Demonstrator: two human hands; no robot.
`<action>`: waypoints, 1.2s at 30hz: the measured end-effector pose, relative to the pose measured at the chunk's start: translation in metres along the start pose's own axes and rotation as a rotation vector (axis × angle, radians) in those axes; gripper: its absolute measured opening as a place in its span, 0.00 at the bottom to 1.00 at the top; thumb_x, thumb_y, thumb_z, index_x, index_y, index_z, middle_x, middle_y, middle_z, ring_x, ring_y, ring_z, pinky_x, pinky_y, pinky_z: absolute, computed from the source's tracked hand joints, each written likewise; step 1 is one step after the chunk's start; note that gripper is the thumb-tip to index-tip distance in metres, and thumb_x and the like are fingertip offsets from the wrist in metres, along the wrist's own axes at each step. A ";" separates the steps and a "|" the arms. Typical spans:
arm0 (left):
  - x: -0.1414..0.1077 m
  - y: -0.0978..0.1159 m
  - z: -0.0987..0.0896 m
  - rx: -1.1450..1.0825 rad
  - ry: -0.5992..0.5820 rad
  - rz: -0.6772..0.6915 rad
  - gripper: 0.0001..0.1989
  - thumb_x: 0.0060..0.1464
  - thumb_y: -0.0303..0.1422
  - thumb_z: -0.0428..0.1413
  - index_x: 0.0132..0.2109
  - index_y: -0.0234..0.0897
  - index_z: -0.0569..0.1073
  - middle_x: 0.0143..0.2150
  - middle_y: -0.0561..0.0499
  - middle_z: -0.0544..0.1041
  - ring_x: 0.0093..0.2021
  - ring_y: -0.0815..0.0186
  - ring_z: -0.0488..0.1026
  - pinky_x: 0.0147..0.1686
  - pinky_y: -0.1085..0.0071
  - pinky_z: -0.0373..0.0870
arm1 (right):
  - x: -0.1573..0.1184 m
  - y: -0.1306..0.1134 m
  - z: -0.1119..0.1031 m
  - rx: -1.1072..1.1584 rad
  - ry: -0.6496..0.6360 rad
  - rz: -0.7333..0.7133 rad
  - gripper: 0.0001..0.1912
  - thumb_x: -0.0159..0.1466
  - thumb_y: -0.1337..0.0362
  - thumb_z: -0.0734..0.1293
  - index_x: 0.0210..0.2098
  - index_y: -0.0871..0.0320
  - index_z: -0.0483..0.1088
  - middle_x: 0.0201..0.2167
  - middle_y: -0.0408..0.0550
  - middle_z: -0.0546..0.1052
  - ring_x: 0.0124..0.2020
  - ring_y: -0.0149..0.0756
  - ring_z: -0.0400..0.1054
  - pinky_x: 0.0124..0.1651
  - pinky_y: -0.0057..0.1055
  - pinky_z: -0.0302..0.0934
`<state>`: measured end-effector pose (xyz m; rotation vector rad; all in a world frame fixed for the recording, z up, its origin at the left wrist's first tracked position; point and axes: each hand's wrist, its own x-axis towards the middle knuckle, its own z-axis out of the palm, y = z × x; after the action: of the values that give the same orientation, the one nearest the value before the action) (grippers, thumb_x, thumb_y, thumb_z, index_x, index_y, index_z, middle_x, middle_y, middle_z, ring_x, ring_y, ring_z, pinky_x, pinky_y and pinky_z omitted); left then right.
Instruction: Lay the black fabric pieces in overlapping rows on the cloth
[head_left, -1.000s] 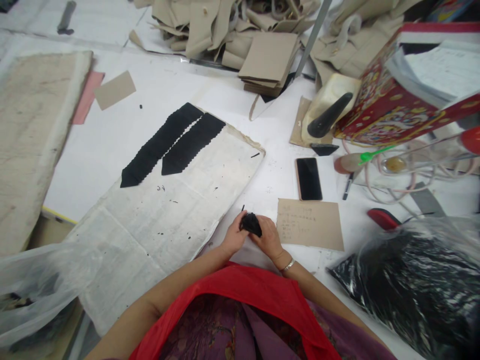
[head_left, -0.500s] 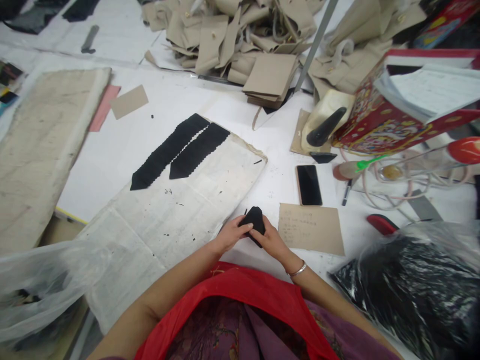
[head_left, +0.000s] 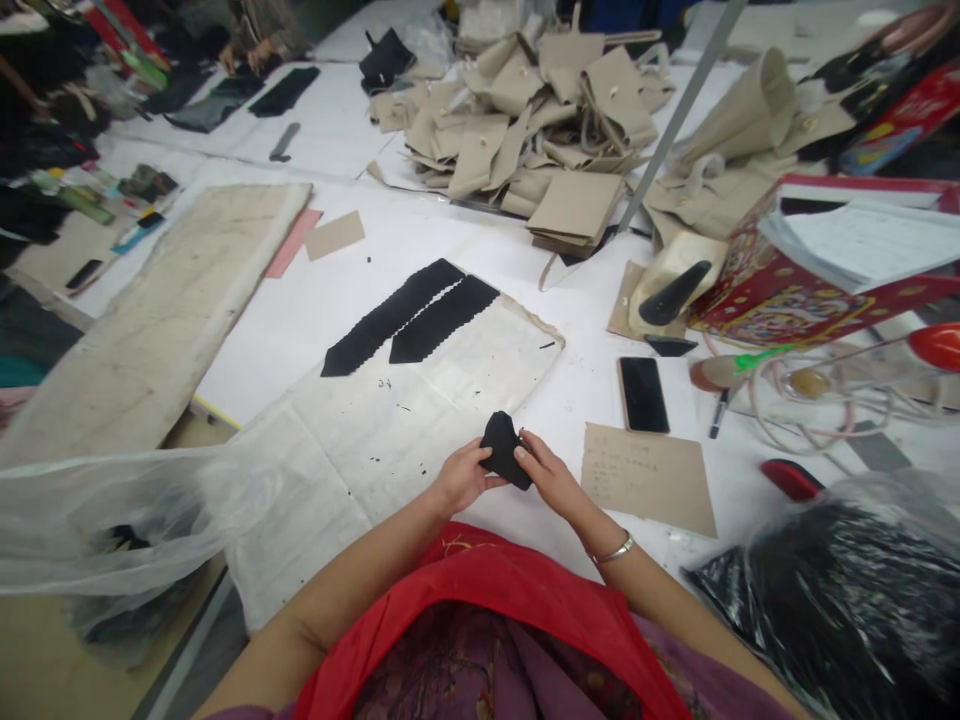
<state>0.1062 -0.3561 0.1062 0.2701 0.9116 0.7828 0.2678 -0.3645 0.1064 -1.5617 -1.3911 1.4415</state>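
Between my two hands, above the table's near edge, is a small black piece of material (head_left: 504, 448), flat and slightly bent. My left hand (head_left: 463, 474) grips its left side, thumb on top. My right hand (head_left: 551, 474) pinches its right edge between thumb and fingers. Farther off, two rows of overlapping black pieces (head_left: 394, 318) with jagged edges and pointed near ends lie side by side on a pale, worn sheet (head_left: 360, 430). Small black scraps dot that sheet. Whether I hold one layer or several I cannot tell.
At right lie a phone (head_left: 643, 395), a cardboard note (head_left: 649, 478), a tape dispenser-like object (head_left: 675, 285) and a red box of papers (head_left: 817, 270). Beige pouches (head_left: 517, 110) heap up behind. A long padded board (head_left: 172, 300) lies left; plastic bags flank me. Another person's hands (head_left: 247, 55) show far left.
My view has tilted up and left, showing more of the far table. The black piece has turned and bent in my hands; my right-hand grip has moved to its edge.
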 end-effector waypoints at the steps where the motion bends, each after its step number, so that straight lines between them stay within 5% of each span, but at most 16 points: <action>1: -0.004 0.001 -0.001 -0.030 -0.002 0.025 0.14 0.47 0.28 0.54 0.44 0.35 0.70 0.39 0.47 0.73 0.37 0.64 0.69 0.39 0.60 0.69 | -0.001 -0.006 0.005 -0.041 -0.020 -0.046 0.24 0.61 0.52 0.57 0.53 0.56 0.60 0.47 0.51 0.70 0.47 0.40 0.64 0.51 0.40 0.57; 7: -0.034 0.016 0.000 -0.043 -0.015 0.157 0.15 0.47 0.31 0.57 0.45 0.37 0.70 0.42 0.47 0.73 0.40 0.63 0.70 0.41 0.62 0.68 | -0.012 -0.045 0.029 -0.306 -0.011 -0.220 0.24 0.61 0.56 0.58 0.55 0.57 0.58 0.47 0.55 0.69 0.45 0.44 0.65 0.47 0.41 0.58; 13: -0.061 0.042 -0.012 -0.111 -0.048 0.211 0.17 0.48 0.31 0.55 0.47 0.36 0.69 0.41 0.45 0.73 0.39 0.61 0.71 0.39 0.61 0.68 | -0.010 -0.079 0.028 -0.192 -0.145 -0.296 0.18 0.63 0.54 0.56 0.46 0.54 0.67 0.41 0.47 0.74 0.41 0.39 0.67 0.46 0.37 0.59; 20: -0.077 0.063 -0.024 -0.107 -0.084 0.244 0.18 0.48 0.30 0.55 0.48 0.37 0.68 0.41 0.47 0.74 0.39 0.61 0.71 0.41 0.58 0.66 | 0.011 -0.117 0.047 -0.176 -0.083 -0.412 0.16 0.61 0.55 0.58 0.43 0.54 0.70 0.42 0.47 0.73 0.43 0.39 0.66 0.49 0.37 0.58; 29: -0.084 0.080 -0.051 -0.125 -0.101 0.323 0.18 0.49 0.31 0.55 0.49 0.38 0.67 0.43 0.46 0.73 0.40 0.62 0.72 0.42 0.60 0.66 | 0.021 -0.139 0.065 0.044 -0.352 -0.246 0.15 0.56 0.55 0.63 0.37 0.57 0.72 0.32 0.44 0.75 0.33 0.36 0.68 0.36 0.32 0.62; 36: -0.089 0.087 -0.054 -0.098 -0.070 0.359 0.17 0.49 0.30 0.55 0.47 0.34 0.69 0.44 0.46 0.74 0.44 0.62 0.71 0.48 0.62 0.64 | 0.017 -0.143 0.069 0.177 -0.423 -0.183 0.15 0.56 0.54 0.63 0.35 0.59 0.71 0.28 0.43 0.74 0.28 0.31 0.66 0.32 0.28 0.60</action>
<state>-0.0113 -0.3641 0.1729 0.3790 0.7656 1.1393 0.1580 -0.3240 0.2155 -1.0266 -1.5425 1.7917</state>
